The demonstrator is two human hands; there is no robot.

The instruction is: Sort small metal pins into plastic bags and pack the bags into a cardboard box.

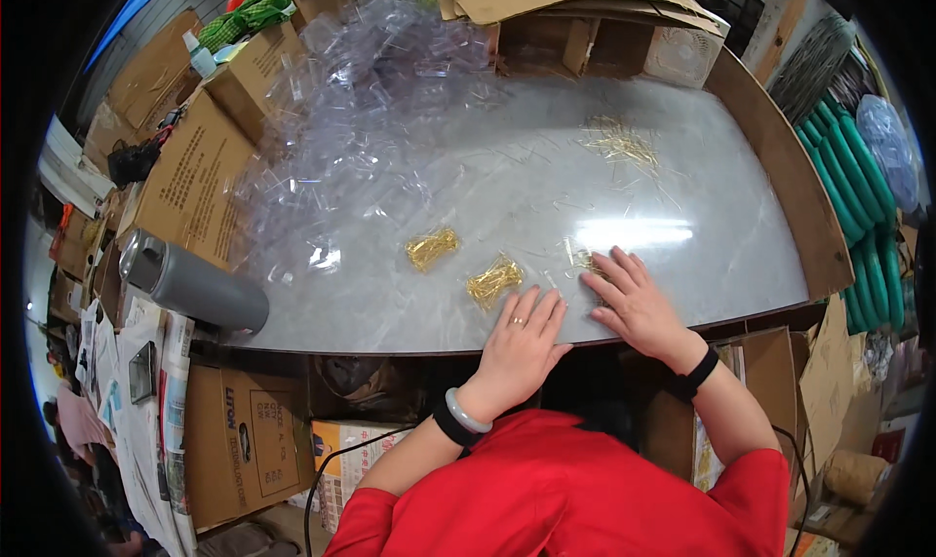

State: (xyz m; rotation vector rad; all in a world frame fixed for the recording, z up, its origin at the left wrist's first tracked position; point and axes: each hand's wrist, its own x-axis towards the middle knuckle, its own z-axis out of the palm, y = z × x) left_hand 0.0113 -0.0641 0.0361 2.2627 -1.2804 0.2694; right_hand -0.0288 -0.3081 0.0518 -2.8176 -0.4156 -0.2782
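Gently: my left hand (pixel 522 340) palm-down beside nearer gold bundle (pixel 494 282), right hand (pixel 639 310) spread by gold wires (pixel 582 260); best gather lightly.

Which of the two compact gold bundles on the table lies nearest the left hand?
The right bundle, just beyond the fingers of the left hand. The left bundle sits farther from that hand, leftward and deeper on the table.

Dark lettering (pixel 232 413) — on brown cartons (pixel 219 484)

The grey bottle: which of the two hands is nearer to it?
Left. The left hand lies right of the grey bottle; the right hand is farther right, beyond the left one.
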